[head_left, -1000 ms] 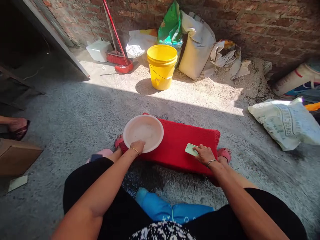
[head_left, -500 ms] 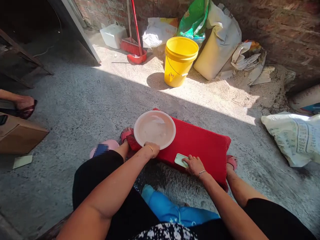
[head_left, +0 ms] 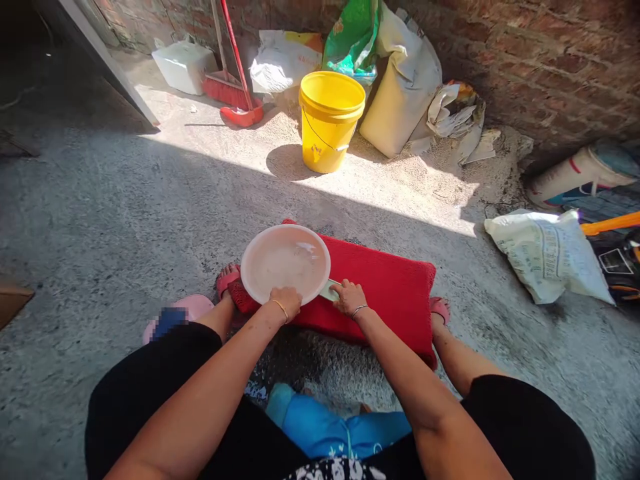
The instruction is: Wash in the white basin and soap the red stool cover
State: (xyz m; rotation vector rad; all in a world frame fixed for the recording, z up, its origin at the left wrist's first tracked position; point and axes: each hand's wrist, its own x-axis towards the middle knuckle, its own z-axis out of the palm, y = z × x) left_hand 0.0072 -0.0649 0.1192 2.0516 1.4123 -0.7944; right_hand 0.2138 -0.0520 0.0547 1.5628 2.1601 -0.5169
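The left hand (head_left: 287, 304) has its grip curled over the near rim of a round, smooth, pale-pink basin (head_left: 254, 268) holding shiny liquid, above the left end of a low counter (head_left: 390, 287) draped in nubbly red cloth. The right hand's (head_left: 351, 298) grip is closed on a flat, pale-green slab (head_left: 328, 291) beside the basin.

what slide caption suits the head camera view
Left hand gripping a pale basin by its near rim, right hand holding a flat green object beside it, over a red cloth.
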